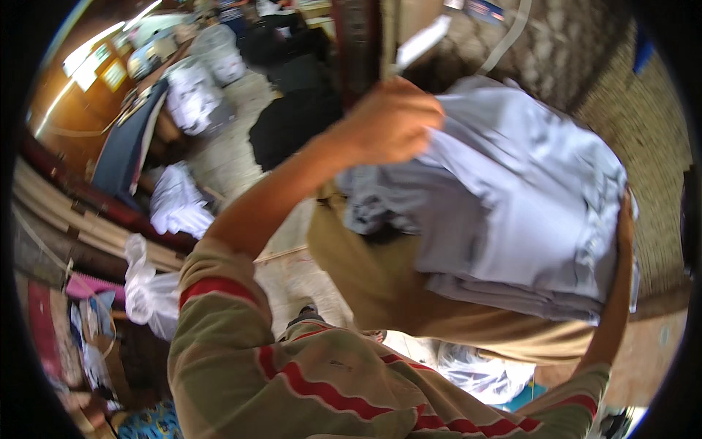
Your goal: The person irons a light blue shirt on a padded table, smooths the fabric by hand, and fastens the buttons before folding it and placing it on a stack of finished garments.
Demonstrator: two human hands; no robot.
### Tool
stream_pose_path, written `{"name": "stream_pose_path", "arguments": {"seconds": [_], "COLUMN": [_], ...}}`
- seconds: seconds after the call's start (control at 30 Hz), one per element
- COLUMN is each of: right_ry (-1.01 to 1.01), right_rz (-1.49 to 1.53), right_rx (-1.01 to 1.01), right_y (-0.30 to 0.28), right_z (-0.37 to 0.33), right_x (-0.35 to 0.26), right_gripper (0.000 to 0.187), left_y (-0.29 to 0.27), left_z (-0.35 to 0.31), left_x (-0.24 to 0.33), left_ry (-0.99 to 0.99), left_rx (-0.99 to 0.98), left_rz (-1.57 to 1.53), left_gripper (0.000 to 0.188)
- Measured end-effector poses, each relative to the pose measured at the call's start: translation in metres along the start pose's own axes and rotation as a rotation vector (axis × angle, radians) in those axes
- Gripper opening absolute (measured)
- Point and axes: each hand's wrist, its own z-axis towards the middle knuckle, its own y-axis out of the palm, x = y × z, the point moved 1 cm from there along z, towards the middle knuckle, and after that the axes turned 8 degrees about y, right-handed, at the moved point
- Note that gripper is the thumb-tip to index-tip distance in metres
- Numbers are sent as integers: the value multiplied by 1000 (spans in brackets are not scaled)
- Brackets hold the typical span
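Note:
A stack of folded light grey-blue garments (504, 296) lies in front of me on a brown cloth-covered surface (344, 256). The top garment (541, 175) is spread over the pile with loose folds. At its far left side, my left hand (398, 121) is closed in a fist, pinching an edge of the cloth and lifting it slightly; the hand is a little blurred. Along the right edge of the pile, my right hand (625, 219) lies against the fabric, fingers stretched out and seen edge-on. More bunched grey cloth (373, 201) sits under my left wrist.
Filled clear plastic bags (194, 95) stand on the floor at the far left, near black bundles (300, 121). A white plastic bag (150, 293) hangs by my left elbow. Another clear bag (482, 369) is below the surface. A dark post (358, 44) rises beyond my left hand.

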Motion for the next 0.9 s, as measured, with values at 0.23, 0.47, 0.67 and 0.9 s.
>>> {"name": "stream_pose_path", "arguments": {"seconds": [0.23, 0.47, 0.67, 0.9], "right_ry": [-152, -215, -76, 85], "right_rz": [-220, 73, 262, 62], "right_rx": [581, 279, -885, -1416], "right_y": [-4, 229, 489, 568], "right_z": [-43, -281, -498, -525], "right_x": [-8, -250, -422, -489], "right_gripper": [58, 57, 56, 55], "left_y": [-15, 98, 47, -21], "left_z": [-188, -557, -864, -920], "left_x": [17, 143, 318, 213], "left_ry": [-420, -1454, -2259, -2349], "left_rx": [404, 347, -141, 41], "left_rz": [212, -153, -560, -235], "left_gripper": [33, 31, 32, 30]}}
